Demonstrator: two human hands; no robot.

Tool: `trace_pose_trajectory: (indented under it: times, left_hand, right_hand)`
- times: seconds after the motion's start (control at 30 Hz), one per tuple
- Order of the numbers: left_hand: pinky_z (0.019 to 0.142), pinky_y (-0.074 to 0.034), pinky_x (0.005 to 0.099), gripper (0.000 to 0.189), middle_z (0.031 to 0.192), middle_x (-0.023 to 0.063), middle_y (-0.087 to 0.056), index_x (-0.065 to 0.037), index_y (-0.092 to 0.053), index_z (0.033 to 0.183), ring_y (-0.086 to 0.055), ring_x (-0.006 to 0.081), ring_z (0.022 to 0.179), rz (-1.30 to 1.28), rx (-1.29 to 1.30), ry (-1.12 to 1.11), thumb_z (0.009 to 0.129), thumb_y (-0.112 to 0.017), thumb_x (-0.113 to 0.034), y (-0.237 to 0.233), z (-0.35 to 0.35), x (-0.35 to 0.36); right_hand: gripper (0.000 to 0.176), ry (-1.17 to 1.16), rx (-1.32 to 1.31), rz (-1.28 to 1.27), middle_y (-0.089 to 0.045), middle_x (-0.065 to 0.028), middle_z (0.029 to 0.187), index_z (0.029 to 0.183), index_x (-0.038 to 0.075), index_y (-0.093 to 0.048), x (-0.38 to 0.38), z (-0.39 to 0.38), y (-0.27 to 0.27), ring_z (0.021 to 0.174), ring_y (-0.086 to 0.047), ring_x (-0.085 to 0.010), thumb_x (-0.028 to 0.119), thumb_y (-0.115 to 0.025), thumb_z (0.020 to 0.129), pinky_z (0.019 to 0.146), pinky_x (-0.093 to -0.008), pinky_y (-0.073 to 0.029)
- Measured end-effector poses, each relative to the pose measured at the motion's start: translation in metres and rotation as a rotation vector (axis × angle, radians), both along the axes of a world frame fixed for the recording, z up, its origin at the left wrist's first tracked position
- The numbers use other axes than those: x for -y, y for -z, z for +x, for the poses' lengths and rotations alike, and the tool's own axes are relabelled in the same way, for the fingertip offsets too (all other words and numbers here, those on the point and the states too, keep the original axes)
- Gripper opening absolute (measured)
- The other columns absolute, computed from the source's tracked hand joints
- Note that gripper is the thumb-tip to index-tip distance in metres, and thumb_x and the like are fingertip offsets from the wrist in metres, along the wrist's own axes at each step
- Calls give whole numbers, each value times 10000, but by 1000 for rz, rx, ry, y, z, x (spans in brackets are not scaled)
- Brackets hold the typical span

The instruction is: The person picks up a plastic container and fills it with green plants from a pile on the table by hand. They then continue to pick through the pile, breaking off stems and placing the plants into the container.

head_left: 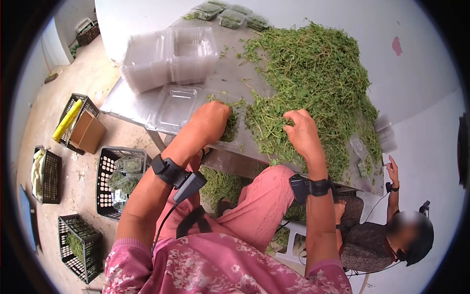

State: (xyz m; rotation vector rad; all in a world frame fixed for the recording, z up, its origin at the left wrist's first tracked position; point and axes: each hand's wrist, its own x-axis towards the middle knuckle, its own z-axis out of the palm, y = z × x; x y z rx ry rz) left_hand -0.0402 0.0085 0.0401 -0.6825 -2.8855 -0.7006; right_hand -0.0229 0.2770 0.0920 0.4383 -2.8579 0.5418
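Note:
An open clear plastic clamshell container [174,104] lies at the metal table's near edge, its hinged halves side by side. Over the half holding leafy green sprigs [228,131] is my left hand [211,120], with fingers curled down and closed on some of the greens; its fingertips are partly hidden. My right hand [304,134] hovers at the near side of a large heap of the same greens [313,73]. Its thumb and forefinger are apart, and nothing shows between them.
Nested empty clamshells [169,56] stand at the table's back left. Filled packs [231,18] sit along the far edge. Plastic crates [105,188] line the floor to the left. On the right, a co-worker [377,245] sits with one hand [392,171] raised near the table corner.

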Motion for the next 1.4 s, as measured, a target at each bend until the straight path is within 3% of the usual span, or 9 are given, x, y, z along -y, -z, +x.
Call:
trace_pose_trajectory:
  times: [0.3,0.5,0.63,0.67,0.8,1.03,1.17,1.3,1.4]
  left_hand:
    - [818,-533,435,134,992,225,-640,24,-659,827,-644,404,908,-42,-14,8,733,-564,21,-6,11,0]
    - [794,-519,456,92,949,232,-620,39,-629,820,-627,417,877,66,-49,11,759,-562,22,-13,22,5]
    - [742,-502,469,57,885,214,-606,37,-597,825,-611,419,813,221,-186,-49,799,-574,-9,-24,32,6]
    - [734,-500,465,61,879,209,-604,32,-599,835,-608,416,806,267,-213,-51,805,-579,-17,-24,33,7]
    - [704,-494,446,69,853,193,-597,12,-611,871,-603,406,791,409,-257,-48,826,-594,-38,-25,44,9]
    - [671,-480,406,63,811,178,-597,5,-623,897,-603,383,757,616,-207,-50,844,-616,-29,-18,67,19]
    - [653,-483,369,71,807,174,-614,12,-630,906,-620,340,732,694,-205,-161,842,-621,-16,-14,74,29]
    - [651,-489,346,83,821,172,-633,13,-642,924,-632,305,725,731,-214,-263,849,-619,-13,-11,75,45]
    - [654,-492,336,90,829,168,-640,10,-648,935,-633,299,727,722,-223,-298,852,-622,-16,-8,74,52]
  right_hand:
    - [301,-100,-21,216,-545,-147,943,1014,77,-654,25,-1,29,819,-600,-350,-81,-588,766,735,-436,-486]
    - [164,-89,-158,0,-554,-145,852,919,37,-653,14,-7,21,784,-589,-340,-47,-614,783,701,-402,-482]
    - [158,-98,-279,-146,-587,-120,838,950,18,-663,4,-11,3,689,-618,-231,-18,-653,797,638,-323,-484]
    - [121,-56,-295,-179,-619,-61,810,944,8,-668,-2,-16,4,641,-606,-131,3,-665,823,604,-265,-476]
    - [74,110,-178,-557,-650,-7,784,927,-6,-662,-3,-22,-14,599,-535,-43,52,-656,881,556,-221,-462]
    - [124,12,-40,-835,-643,-4,819,1013,-10,-638,16,-18,-18,635,-571,-54,51,-635,905,574,-200,-459]
    - [114,-61,-179,-618,-636,-20,805,985,12,-646,55,-12,-16,647,-591,-68,16,-651,871,588,-225,-474]
    - [168,-292,-538,-293,-624,-112,845,956,35,-641,98,-9,-23,703,-637,-240,-51,-637,812,604,-323,-492]
    - [171,-390,-470,-189,-632,-111,889,968,66,-639,117,-14,-2,775,-614,-313,-23,-603,825,691,-385,-485]
